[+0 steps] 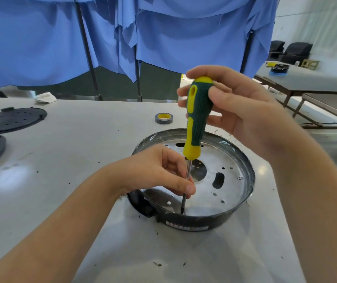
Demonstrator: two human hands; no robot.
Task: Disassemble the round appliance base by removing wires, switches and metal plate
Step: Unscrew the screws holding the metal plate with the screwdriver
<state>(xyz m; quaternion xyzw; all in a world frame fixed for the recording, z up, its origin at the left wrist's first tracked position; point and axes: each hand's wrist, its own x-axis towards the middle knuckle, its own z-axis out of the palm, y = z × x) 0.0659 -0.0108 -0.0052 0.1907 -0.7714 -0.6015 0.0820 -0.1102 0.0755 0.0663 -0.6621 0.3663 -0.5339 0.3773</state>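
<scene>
A round appliance base with a black plastic wall (192,222) sits near the front of the pale grey, speckled table (77,152), open side up; inside it lies a shiny round metal plate (222,176) pierced with small holes, an oval slot and a larger central opening; a white label on the near wall is too blurred to read. A screwdriver with a knurled green-and-yellow rubber handle (197,117) stands almost upright, long axis vertical, handle up, its dark tip set at the plate's near edge, where the screw cannot be made out; the right hand (237,109) curls loosely about the handle's top, fingers partly hidden behind it; the left hand (159,170) pinches the slim steel shaft between thumb and fingertips; a grey tape roll with a yellow core (164,118) lies beyond; two flat black perforated discs (10,120) at the left are cut off by the frame.
</scene>
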